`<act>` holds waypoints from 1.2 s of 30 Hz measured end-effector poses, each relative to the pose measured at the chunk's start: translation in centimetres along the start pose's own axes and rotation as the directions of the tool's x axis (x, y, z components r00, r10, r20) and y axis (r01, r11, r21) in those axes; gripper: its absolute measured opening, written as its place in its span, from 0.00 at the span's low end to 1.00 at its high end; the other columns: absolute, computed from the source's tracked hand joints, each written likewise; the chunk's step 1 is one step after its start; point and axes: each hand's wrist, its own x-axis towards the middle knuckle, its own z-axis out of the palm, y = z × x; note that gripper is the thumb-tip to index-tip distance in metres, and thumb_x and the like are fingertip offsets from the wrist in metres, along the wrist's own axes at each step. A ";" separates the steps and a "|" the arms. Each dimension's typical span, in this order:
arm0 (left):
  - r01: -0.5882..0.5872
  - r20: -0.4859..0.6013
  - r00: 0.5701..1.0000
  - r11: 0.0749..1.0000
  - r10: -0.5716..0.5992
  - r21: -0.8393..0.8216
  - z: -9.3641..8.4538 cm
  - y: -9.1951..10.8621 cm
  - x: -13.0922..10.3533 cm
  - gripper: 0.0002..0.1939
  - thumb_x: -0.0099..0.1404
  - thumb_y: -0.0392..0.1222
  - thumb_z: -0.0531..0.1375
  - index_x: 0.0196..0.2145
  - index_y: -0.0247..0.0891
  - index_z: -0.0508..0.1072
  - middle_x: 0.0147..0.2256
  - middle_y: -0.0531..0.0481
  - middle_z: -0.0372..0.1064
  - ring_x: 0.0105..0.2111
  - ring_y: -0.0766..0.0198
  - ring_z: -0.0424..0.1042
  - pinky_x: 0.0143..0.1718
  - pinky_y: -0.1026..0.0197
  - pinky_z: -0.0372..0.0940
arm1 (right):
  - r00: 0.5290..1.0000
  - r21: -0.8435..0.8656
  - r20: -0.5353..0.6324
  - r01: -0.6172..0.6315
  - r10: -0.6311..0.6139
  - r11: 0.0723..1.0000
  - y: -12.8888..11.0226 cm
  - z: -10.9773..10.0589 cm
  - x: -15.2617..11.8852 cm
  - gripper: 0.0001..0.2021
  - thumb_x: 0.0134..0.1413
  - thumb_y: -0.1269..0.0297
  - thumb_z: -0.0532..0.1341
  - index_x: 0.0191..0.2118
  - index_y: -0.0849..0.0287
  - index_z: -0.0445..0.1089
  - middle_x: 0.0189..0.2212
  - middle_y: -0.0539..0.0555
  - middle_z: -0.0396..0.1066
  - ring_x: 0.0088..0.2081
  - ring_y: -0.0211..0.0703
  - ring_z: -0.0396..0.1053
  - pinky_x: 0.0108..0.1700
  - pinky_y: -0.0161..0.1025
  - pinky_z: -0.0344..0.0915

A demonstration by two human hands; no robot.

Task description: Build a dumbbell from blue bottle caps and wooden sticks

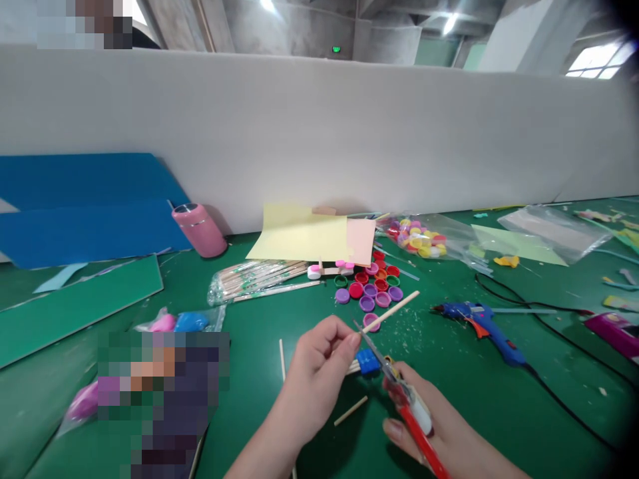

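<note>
Between its thumb and fingers, my left hand [327, 372] pinches a thin wooden stick [392, 311], which points up and to the right. My right hand [429, 419] grips red-handled scissors [417, 432]. Their blades meet the stick just beside my left fingertips. Below and between the hands, a short cut piece of stick [351, 410] lies on the green table. A blue block [368, 361] and some pale sticks are partly hidden behind the left hand and the scissors. Several coloured bottle caps [367, 303] lie beyond the hands.
A blue glue gun [479, 319] with a black cord lies at right. Bagged sticks [259, 278], yellow paper [304, 234] and a pink cup [200, 229] stand or lie farther back. A white partition [319, 133] runs behind. Bagged clay [192, 322] lies at left.
</note>
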 end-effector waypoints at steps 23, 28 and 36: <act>-0.065 0.002 0.998 0.997 0.064 0.037 -0.9 0.0 0.2 0.10 0.60 0.42 0.54 0.24 0.36 0.62 0.18 0.60 0.48 0.18 0.72 0.45 0.19 0.67 0.42 | 0.937 -0.636 -0.349 -0.249 0.015 0.731 8.5 -8.1 -1.4 0.24 0.43 0.52 0.57 0.46 0.59 0.62 0.38 0.58 0.71 0.37 0.53 0.71 0.36 0.44 0.68; -0.152 0.096 0.987 0.948 0.130 0.281 -0.5 0.0 0.2 0.09 0.62 0.40 0.50 0.25 0.37 0.63 0.20 0.58 0.51 0.20 0.70 0.50 0.20 0.67 0.47 | 0.951 -0.811 -0.253 -0.108 -0.178 0.574 9.2 -9.6 -2.6 0.22 0.44 0.51 0.57 0.42 0.62 0.67 0.41 0.61 0.69 0.41 0.55 0.68 0.42 0.49 0.65; -0.329 0.248 0.944 0.692 0.219 0.643 0.0 -0.3 -0.1 0.11 0.64 0.39 0.48 0.25 0.37 0.64 0.21 0.56 0.57 0.22 0.68 0.55 0.24 0.66 0.50 | 0.674 -0.782 -0.250 0.282 -0.695 0.556 0.0 -6.0 0.3 0.13 0.50 0.65 0.58 0.44 0.57 0.65 0.41 0.57 0.66 0.44 0.50 0.62 0.46 0.46 0.58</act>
